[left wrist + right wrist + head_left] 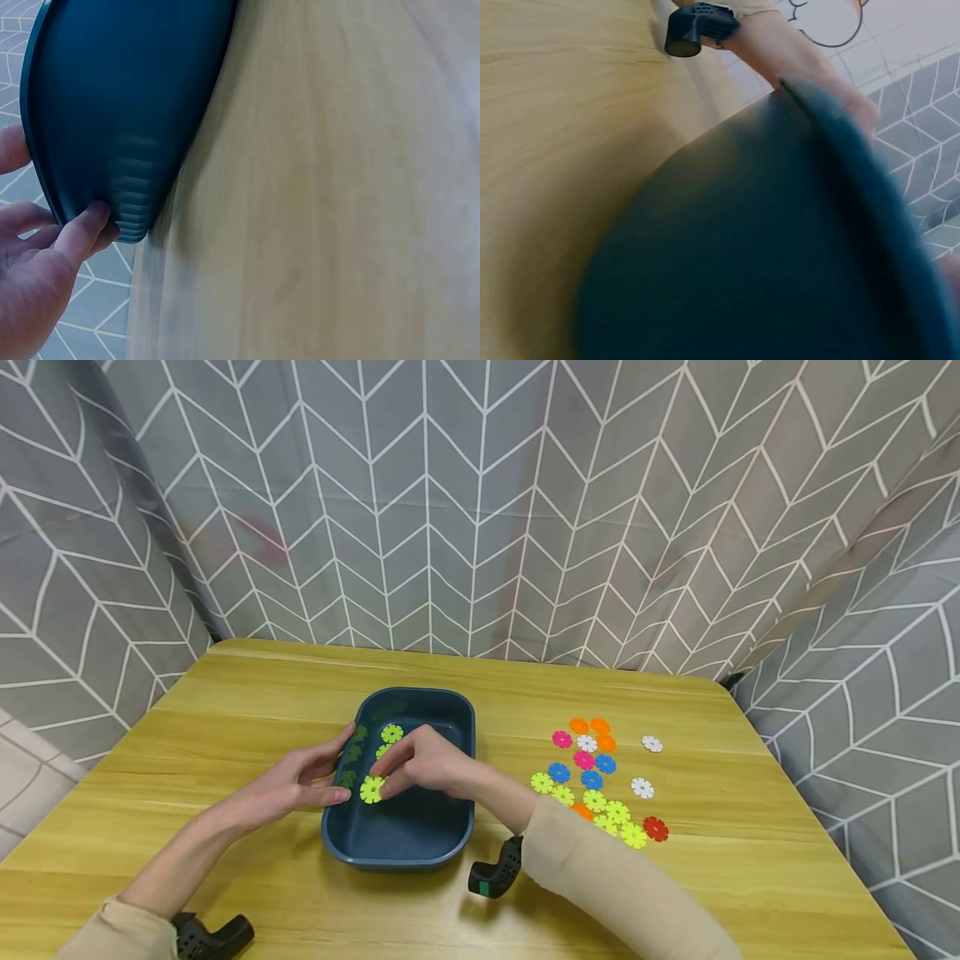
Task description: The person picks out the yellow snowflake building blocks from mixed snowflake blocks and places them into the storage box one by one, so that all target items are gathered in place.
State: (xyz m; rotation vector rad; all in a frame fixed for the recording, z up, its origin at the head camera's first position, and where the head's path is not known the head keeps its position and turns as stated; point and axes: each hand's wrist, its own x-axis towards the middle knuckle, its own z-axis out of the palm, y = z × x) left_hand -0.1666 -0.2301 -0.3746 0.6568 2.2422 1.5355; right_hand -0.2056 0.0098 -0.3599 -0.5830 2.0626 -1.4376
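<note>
A dark blue plastic tub [408,835] stands on the table with yellow-green notched discs [392,733] lying along its left part. My left hand [296,781] holds the tub at its left rim; in the left wrist view fingers [86,229] press on the outer wall. Inside the tub, my right hand [438,764] pinches a yellow-green notched disc [371,790] between thumb and fingertips. The tub wall [705,240] hides most of this hand in the right wrist view.
Right of the tub, on the wooden table [720,877], lie several loose discs: yellow-green [617,812], blue [558,772], orange [600,726], pink [562,739], white [642,787] and red [656,828]. A grey patterned curtain [465,510] hangs behind the table.
</note>
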